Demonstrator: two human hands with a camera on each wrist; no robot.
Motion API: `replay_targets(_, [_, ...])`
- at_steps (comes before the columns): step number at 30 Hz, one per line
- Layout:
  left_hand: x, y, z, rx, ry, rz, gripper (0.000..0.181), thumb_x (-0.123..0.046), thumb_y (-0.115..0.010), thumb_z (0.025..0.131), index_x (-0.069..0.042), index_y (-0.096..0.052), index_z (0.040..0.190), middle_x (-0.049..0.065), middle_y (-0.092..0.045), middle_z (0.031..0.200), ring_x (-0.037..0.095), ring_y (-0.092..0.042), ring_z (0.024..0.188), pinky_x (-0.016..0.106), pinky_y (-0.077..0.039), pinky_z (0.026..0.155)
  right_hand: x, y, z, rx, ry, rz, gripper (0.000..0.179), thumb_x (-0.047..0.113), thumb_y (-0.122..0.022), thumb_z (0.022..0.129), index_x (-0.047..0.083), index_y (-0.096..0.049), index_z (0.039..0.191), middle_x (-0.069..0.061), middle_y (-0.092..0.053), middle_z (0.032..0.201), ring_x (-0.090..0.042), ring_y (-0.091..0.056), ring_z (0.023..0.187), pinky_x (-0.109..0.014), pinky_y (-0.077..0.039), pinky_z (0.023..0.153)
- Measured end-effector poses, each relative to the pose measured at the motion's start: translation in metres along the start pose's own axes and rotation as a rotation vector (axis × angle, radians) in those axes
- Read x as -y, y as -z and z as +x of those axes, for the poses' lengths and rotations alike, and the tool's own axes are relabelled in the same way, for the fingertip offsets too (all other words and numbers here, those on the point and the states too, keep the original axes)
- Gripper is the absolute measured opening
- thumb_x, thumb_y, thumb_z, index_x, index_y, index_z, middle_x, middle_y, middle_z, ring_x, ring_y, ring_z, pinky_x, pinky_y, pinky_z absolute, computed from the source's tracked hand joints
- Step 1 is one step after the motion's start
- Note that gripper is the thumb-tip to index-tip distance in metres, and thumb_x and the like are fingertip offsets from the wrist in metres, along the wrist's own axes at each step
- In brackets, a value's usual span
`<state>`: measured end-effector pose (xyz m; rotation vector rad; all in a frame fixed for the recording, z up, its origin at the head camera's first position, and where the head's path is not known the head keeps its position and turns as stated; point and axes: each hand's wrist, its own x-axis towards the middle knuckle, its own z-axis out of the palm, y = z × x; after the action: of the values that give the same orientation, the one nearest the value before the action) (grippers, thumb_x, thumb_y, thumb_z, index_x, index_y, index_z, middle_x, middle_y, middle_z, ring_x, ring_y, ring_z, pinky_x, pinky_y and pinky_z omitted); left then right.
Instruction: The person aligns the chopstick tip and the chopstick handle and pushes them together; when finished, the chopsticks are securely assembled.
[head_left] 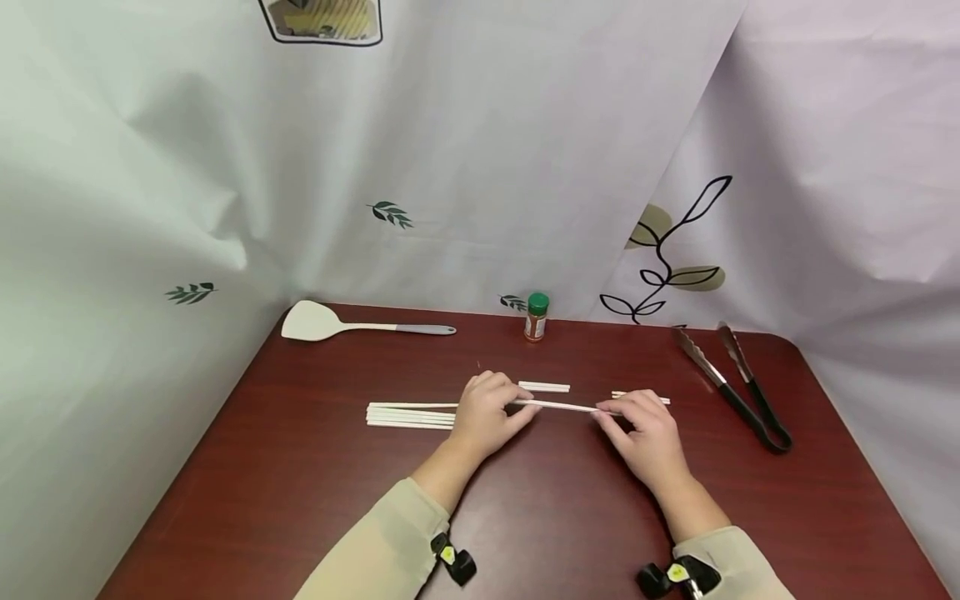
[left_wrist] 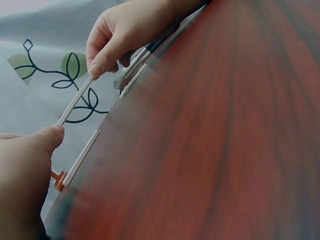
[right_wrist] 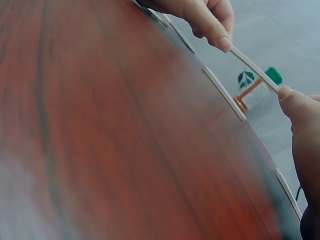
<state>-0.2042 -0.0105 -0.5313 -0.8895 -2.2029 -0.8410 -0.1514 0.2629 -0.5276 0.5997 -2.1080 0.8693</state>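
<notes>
A thin white stick [head_left: 558, 406] spans the gap between my two hands, lifted over the table. My left hand [head_left: 491, 412] pinches it at one side between thumb and fingers. At the other side my right hand [head_left: 647, 433] pinches it the same way. Both wrist views show the stick [left_wrist: 75, 102] held taut between the thumbs. Several longer white sticks [head_left: 411, 417] lie side by side at the left, partly hidden by my left hand. Behind the held stick lie short white sticks [head_left: 544, 387], and more short sticks [head_left: 663, 401] peek out behind my right hand.
A white spatula [head_left: 311, 322] with a grey handle lies at the back left. A spice jar [head_left: 536, 318] with a green lid stands at the back edge. Tongs [head_left: 738, 392] with black handles lie at the right. White cloth [head_left: 480, 167] hangs behind the table [head_left: 555, 517].
</notes>
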Motion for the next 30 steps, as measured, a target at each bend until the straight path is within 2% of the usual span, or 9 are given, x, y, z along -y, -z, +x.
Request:
replay_targets(4, [-0.006,-0.009,0.005,-0.003,-0.014,0.001,0.017,-0.030,-0.095,0.079,-0.021,-0.082,0.087,-0.009,-0.065,0.079,0.017,-0.060,0.076,0.036,-0.048,0.068,-0.006,0.008,-0.003,-0.006,-0.004,-0.006,0.021,0.003,-0.091,0.073,0.010,-0.083,0.091,0.002,-0.075,0.087,-0.026,-0.064,0.084,-0.035,-0.043,0.080])
replay_targets(11, [-0.016,-0.022,0.012,0.056,0.003,-0.011,0.015,-0.031,-0.092,0.084,-0.021,-0.083,0.090,-0.010,-0.068,0.083,0.014,-0.061,0.080,0.034,-0.048,0.072,-0.014,0.021,-0.007,-0.021,-0.035,-0.026,0.024,0.000,-0.092,0.071,0.006,-0.083,0.093,-0.003,-0.076,0.088,-0.028,-0.063,0.084,-0.032,-0.045,0.081])
replay_targets(17, [-0.020,-0.025,0.013,0.063,-0.010,-0.073,0.014,-0.025,-0.092,0.085,-0.018,-0.080,0.090,-0.007,-0.066,0.084,0.015,-0.062,0.081,0.033,-0.051,0.076,-0.014,0.023,-0.011,0.036,-0.161,-0.008,0.024,-0.004,-0.091,0.077,0.007,-0.082,0.096,-0.001,-0.075,0.093,-0.019,-0.063,0.090,-0.019,-0.044,0.083])
replay_targets(21, [-0.021,-0.024,0.013,0.094,-0.018,-0.145,0.010,-0.020,-0.089,0.088,-0.017,-0.081,0.094,-0.006,-0.067,0.087,0.016,-0.065,0.085,0.029,-0.053,0.082,-0.012,0.022,-0.013,0.090,-0.233,0.052,0.025,-0.008,-0.087,0.081,0.007,-0.081,0.100,-0.001,-0.077,0.099,-0.013,-0.066,0.099,-0.013,-0.042,0.094])
replay_targets(24, [-0.021,-0.024,0.012,0.117,-0.003,-0.174,0.009,-0.019,-0.088,0.090,-0.017,-0.083,0.097,-0.006,-0.068,0.089,0.015,-0.066,0.088,0.028,-0.053,0.084,-0.012,0.020,-0.014,0.115,-0.231,0.078,0.028,-0.009,-0.087,0.081,0.007,-0.082,0.103,-0.003,-0.079,0.102,-0.017,-0.068,0.103,-0.015,-0.038,0.104])
replay_targets(27, [-0.020,-0.024,0.011,0.131,0.012,-0.188,0.008,-0.019,-0.086,0.092,-0.017,-0.083,0.099,-0.006,-0.069,0.091,0.016,-0.065,0.090,0.028,-0.053,0.085,-0.013,0.019,-0.015,0.115,-0.215,0.089,0.029,-0.011,-0.087,0.079,0.007,-0.083,0.102,-0.003,-0.079,0.101,-0.023,-0.068,0.102,-0.016,-0.039,0.102])
replay_targets(30, [-0.019,-0.025,0.010,0.137,0.025,-0.199,0.007,-0.019,-0.084,0.094,-0.016,-0.084,0.100,-0.005,-0.070,0.092,0.016,-0.064,0.091,0.028,-0.052,0.087,-0.014,0.019,-0.015,0.112,-0.213,0.086,0.027,-0.011,-0.086,0.079,0.007,-0.083,0.099,-0.001,-0.078,0.098,-0.024,-0.067,0.100,-0.014,-0.040,0.098])
